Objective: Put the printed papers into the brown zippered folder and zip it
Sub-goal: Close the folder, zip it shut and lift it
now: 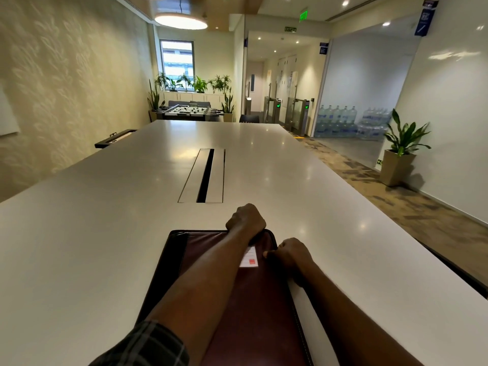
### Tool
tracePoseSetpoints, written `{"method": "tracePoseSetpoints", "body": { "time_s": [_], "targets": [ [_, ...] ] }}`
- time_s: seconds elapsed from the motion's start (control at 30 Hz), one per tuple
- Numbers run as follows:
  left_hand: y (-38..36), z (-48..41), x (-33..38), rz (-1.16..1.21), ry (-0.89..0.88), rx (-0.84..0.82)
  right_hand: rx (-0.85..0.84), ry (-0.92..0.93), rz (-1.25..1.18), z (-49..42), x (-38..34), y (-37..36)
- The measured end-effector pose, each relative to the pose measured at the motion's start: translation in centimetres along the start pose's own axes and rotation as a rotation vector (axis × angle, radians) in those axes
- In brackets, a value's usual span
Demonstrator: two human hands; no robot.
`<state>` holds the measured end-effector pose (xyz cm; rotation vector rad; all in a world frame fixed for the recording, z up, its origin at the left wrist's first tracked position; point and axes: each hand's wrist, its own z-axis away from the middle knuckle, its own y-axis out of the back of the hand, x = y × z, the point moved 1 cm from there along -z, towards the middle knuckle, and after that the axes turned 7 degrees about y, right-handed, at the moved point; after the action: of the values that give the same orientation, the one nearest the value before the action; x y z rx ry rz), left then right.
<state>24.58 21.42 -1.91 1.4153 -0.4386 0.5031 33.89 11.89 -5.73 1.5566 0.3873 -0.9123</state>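
The brown zippered folder [253,299] lies closed on the white table [105,233], its long side running away from me. A small white label with a red square [249,258] sits on its cover. My left hand [245,220] reaches across and grips the folder's far right corner in a fist. My right hand [289,253] pinches something at the folder's right edge, near the zip line; the zip pull itself is hidden by my fingers. No printed papers are visible.
A cable slot with a grey lid [204,175] runs down the table's middle, beyond the folder. A dark tray [113,138] sits at the far left edge. To the right the table edge drops to carpet with a potted plant [401,154].
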Motion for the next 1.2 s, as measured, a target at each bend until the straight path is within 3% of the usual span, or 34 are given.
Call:
{"method": "tracePoseSetpoints", "body": {
  "time_s": [0.37,1.07,1.2],
  "targets": [
    [-0.4,-1.1,0.6,0.000,-0.030,0.019,-0.042,0.015,0.000,0.1,-0.7,0.6],
    [8.1,-4.5,-11.5,-0.350,0.075,0.258,0.036,-0.023,-0.065,0.9,-0.7,0.5],
    [9.3,-4.0,-13.5,-0.325,0.119,0.260,0.057,-0.024,-0.025,1.0,-0.7,0.3]
  ]
}}
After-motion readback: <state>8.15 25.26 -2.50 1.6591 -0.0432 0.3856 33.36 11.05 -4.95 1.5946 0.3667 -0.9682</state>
